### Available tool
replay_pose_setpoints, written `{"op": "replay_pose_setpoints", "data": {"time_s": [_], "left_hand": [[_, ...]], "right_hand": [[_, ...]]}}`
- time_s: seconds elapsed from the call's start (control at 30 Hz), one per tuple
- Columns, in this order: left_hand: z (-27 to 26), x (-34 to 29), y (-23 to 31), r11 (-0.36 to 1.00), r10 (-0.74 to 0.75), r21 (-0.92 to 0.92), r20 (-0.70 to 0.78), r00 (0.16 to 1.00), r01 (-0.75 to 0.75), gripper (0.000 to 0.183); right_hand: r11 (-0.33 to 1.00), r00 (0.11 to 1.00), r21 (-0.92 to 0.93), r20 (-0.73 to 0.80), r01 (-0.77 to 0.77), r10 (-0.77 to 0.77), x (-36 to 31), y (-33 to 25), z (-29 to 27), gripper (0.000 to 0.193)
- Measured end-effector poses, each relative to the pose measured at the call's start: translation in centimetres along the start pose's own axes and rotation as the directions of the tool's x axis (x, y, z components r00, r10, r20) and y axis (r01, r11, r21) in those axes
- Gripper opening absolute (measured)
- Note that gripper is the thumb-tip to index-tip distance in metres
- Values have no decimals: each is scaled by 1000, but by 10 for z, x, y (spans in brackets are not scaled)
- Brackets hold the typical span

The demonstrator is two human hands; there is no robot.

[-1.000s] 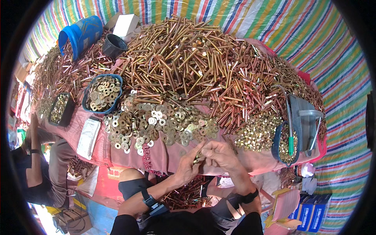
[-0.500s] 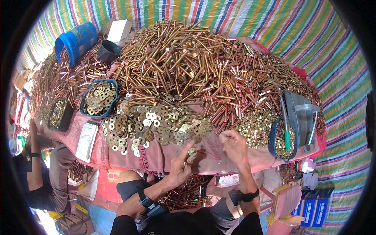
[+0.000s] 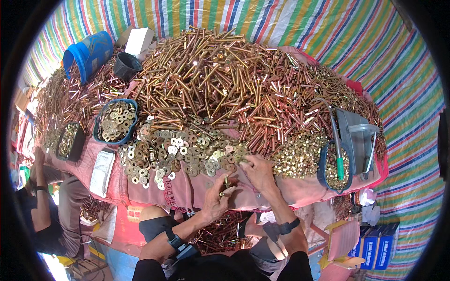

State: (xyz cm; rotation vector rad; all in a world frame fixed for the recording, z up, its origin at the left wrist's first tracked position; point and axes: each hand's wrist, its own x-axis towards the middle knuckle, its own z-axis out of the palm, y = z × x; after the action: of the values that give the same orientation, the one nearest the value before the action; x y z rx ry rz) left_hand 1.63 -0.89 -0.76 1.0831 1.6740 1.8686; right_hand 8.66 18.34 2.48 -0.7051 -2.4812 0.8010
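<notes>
My left hand (image 3: 217, 199) is closed round a short brass-coloured bolt (image 3: 226, 191), and its upper end, seemingly with a washer edge-on, pokes out above the fingers. Most of the bolt is hidden in the palm. My right hand (image 3: 258, 172) reaches to the right edge of a spread of flat washers (image 3: 187, 152). Its thumb and fingers are pinched together there; whatever lies between the tips is too small to make out. Just right of that hand lies a heap of small gold nuts (image 3: 295, 159).
A large mound of long bolts (image 3: 201, 75) rises behind. A blue tub of washers (image 3: 117, 121), a dark tray (image 3: 70, 141) and a silver packet (image 3: 102, 172) stand left. To the right are a blue tub (image 3: 321, 168) and a grey scoop (image 3: 349, 126). Another person's arm (image 3: 42, 187) shows far left.
My right hand has moved left, from beside the nuts to the washers' edge. My left hand has turned the bolt, so the washer that faced up now shows as a thin edge.
</notes>
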Motion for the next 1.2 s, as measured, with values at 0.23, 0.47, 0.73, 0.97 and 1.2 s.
{"op": "replay_pose_setpoints", "data": {"time_s": [0.23,0.47,0.73,0.97,1.2], "left_hand": [[-1,2,2,998,-67,-23,-22,998,66,35],[-4,0,5,998,-34,44,22,999,33,25],[-5,-4,-4,998,-61,-11,68,996,62,34],[0,-1,2,999,33,3,-1,999,-33,30],[-8,0,-5,994,-107,27,-29,994,108,22]], "right_hand": [[998,999,42,-4,38,-38,3,0,12,23],[501,881,725,378,-473,284,-8,-15,-25,18],[568,820,641,561,-517,113,-45,-74,-20,25],[693,890,581,408,-426,204,-52,-82,-22,27],[928,935,152,-57,-339,351,-27,-20,-58,16]]}}
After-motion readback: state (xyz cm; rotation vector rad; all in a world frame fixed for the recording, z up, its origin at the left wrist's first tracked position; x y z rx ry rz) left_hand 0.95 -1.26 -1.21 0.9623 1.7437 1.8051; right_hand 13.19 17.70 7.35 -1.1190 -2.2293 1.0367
